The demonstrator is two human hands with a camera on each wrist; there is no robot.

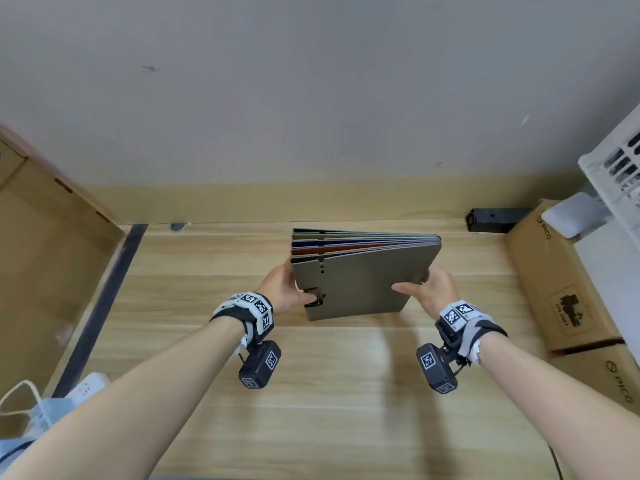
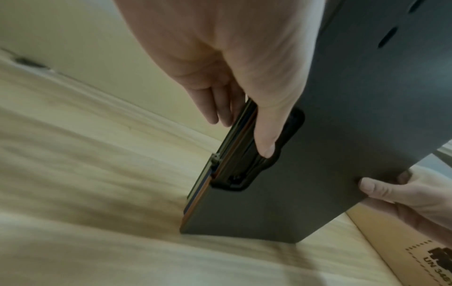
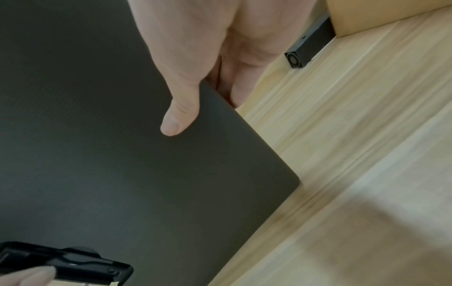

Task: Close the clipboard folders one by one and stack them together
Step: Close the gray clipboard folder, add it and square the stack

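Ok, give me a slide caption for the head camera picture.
Both hands, left hand and right hand, grip a stack of closed folders tilted on edge on the wooden table.

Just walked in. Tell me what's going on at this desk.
A person is holding a stack of closed clipboard folders in both hands, tilted up on its near edge on the wooden desk. The left hand grips the clip side, thumb on the black clip; the right hand grips the opposite edge, thumb on the grey cover. The folders fan apart slightly at the top left. Cardboard boxes stand to the right.
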